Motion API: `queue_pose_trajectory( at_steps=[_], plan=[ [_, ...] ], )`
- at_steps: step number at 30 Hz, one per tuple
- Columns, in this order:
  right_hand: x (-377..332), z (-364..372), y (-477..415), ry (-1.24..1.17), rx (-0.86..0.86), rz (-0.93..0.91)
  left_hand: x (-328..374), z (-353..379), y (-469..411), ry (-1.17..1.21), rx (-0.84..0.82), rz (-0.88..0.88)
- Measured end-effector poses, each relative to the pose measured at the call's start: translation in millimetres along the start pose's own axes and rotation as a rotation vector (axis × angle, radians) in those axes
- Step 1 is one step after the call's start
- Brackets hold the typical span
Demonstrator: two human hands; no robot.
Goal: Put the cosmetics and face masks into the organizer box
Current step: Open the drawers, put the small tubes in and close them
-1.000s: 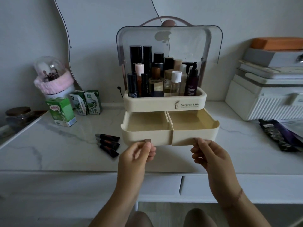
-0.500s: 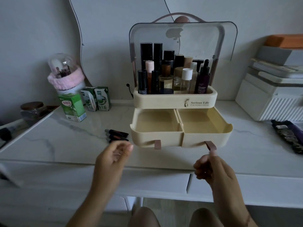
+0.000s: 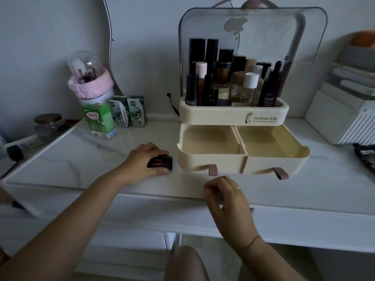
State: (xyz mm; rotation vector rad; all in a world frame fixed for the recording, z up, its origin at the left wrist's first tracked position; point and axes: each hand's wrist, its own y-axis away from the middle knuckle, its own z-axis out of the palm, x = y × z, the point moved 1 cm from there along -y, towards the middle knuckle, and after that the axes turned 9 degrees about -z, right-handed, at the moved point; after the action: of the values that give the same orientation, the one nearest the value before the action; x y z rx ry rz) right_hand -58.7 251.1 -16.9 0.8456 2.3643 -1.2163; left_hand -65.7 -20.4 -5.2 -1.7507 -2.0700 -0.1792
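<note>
In the head view, the left hand (image 3: 145,162) lies on the bench (image 3: 81,159) just left of the organizer box (image 3: 233,112), its fingers (image 3: 160,171) curled shut around a small bundle of dark tubes (image 3: 160,161). The tubes look light, stiff and smooth, so they could slip against one another; gripping them across the middle as a bundle seems the safest hold. The right hand (image 3: 225,196) hovers in front of the two open drawers (image 3: 243,147), loosely curled and holding nothing. Both drawers look empty, and the top tray is packed with upright bottles (image 3: 229,78).

Most of the tubes are hidden under the left hand, so their number is unclear. A dark packet (image 3: 365,157) at the right edge is cut off; whether it holds face masks cannot be told.
</note>
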Motion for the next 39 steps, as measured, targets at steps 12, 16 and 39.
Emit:
queue_pose_trajectory(
  at_steps=[12, 16, 39],
  plan=[
    [-34, -16, 0, -0.113, -0.111, -0.038, 35, -18, 39, 0.114, 0.351, -0.102],
    [-56, -62, -33, -0.229, 0.0, -0.157, 98, -62, 41, 0.222, 0.427, 0.106],
    [38, -146, -74, -0.283, 0.077, 0.22, 154, -50, -38, 0.039, -0.373, 0.127]
  ],
)
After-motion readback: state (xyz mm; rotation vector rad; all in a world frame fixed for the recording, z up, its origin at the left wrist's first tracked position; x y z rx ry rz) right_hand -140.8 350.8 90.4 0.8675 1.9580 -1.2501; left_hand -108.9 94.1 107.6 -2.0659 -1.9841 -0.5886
